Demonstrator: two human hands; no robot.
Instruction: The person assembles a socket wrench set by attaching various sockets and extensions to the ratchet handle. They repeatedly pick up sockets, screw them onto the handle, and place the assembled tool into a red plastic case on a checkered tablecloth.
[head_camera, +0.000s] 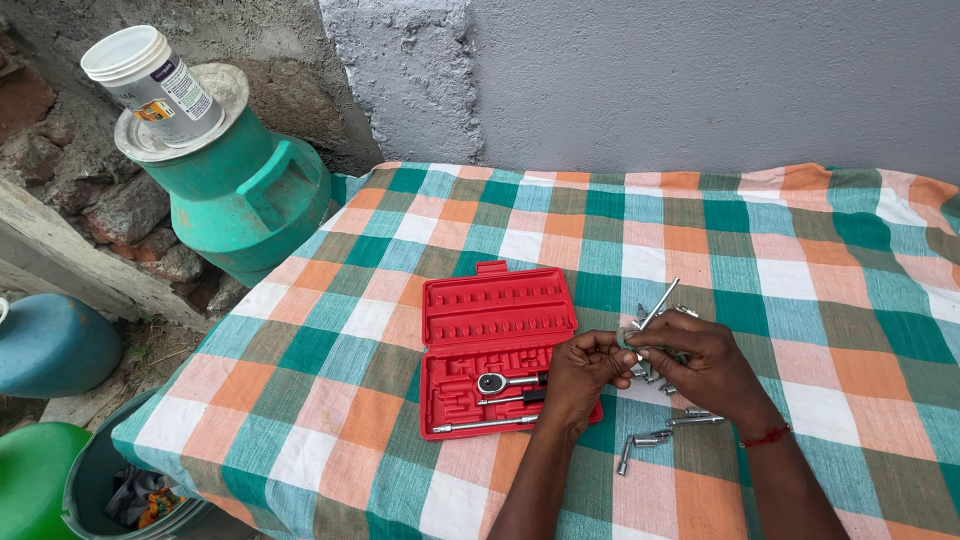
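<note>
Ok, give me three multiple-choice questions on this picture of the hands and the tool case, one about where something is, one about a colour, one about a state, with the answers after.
1. Where does the red tool case lie on the checked cloth?
A. to the left of the two hands
B. behind the green canister
C. on the ground

2. What colour is the thread on the right hand wrist?
A. blue
B. red
C. yellow

3. How is the tool case?
A. shut and latched
B. upside down
C. open, lid laid back

Answers:
1 A: the case sits left of the left hand, whose wrist overlaps its lower right corner.
2 B: a red thread circles that wrist.
3 C: the lid lies flat toward the wall, and the ratchet handle shows in the tray.
</note>
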